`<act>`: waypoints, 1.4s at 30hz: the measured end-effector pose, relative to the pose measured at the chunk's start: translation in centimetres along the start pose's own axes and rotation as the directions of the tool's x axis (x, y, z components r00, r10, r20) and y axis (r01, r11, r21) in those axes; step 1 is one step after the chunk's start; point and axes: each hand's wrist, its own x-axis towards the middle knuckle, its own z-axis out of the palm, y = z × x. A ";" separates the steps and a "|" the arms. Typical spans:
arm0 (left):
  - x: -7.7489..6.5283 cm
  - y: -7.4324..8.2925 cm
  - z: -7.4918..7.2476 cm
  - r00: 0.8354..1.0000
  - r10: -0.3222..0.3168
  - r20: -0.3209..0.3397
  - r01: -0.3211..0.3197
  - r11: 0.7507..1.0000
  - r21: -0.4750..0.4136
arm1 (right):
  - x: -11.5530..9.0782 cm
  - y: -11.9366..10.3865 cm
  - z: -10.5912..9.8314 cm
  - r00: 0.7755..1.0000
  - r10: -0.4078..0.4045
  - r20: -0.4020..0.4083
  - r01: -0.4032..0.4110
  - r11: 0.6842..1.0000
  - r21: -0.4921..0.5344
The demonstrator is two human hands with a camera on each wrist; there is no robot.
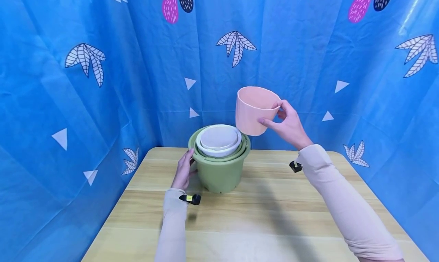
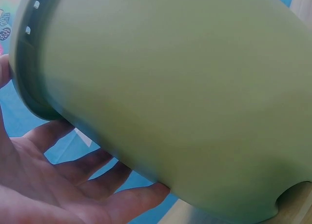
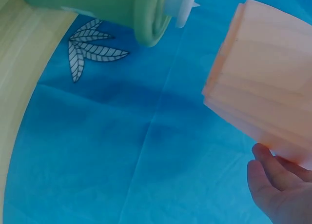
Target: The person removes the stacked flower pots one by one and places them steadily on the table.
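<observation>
A large green flowerpot point(image 1: 219, 175) stands upright on the wooden table. Nested inside it are another green pot and white pots point(image 1: 219, 138), the white ones uppermost. My left hand point(image 1: 183, 170) holds the big pot at its left side; in the left wrist view, the thumb lies at the rim and the fingers point(image 2: 139, 200) touch the outer wall below it. Up and to the right of the stack, my right hand point(image 1: 289, 124) grips a pale pink flowerpot point(image 1: 250, 119) by its rim, thumb outside and fingertips reaching inside. The pink pot is raised off the table, slightly tilted.
The light wooden table point(image 1: 219, 224) reaches back to a blue patterned curtain point(image 1: 291, 63) that hangs behind and on both sides. Black wrist cameras, such as the left one point(image 1: 194, 199), stick out beside both cuffs.
</observation>
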 end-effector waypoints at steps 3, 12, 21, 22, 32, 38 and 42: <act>0.0 0.0 0.0 1.000 0.005 0.001 -0.005 1.000 0.001 | -0.2 0.4 -0.3 1.000 0.013 -0.004 -0.013 1.000 -0.005; 0.0 -0.1 0.2 1.000 0.008 0.001 -0.008 1.000 0.006 | -0.7 1.9 -1.7 0.997 0.079 -0.010 -0.079 0.996 -0.030; -0.3 -0.3 0.1 1.000 0.001 0.000 -0.001 1.000 0.016 | -1.3 4.1 -3.0 0.992 0.117 -0.038 -0.119 0.990 -0.069; -0.3 -0.3 0.2 1.000 0.002 -0.001 -0.002 1.000 0.015 | -1.3 4.3 -3.1 0.992 0.117 -0.043 -0.120 0.990 -0.074; -0.2 -0.1 0.3 1.000 -0.005 -0.001 0.005 1.000 0.011 | -2.0 6.5 -4.3 0.984 0.153 -0.088 -0.165 0.975 -0.148; 0.0 -0.1 0.2 1.000 -0.003 -0.006 0.003 1.000 0.015 | -2.6 8.4 -4.9 0.980 0.169 -0.107 -0.187 0.962 -0.197; 0.0 -0.2 0.1 1.000 0.000 -0.005 0.000 1.000 0.018 | -3.0 9.6 -5.3 0.979 0.180 -0.101 -0.199 0.952 -0.231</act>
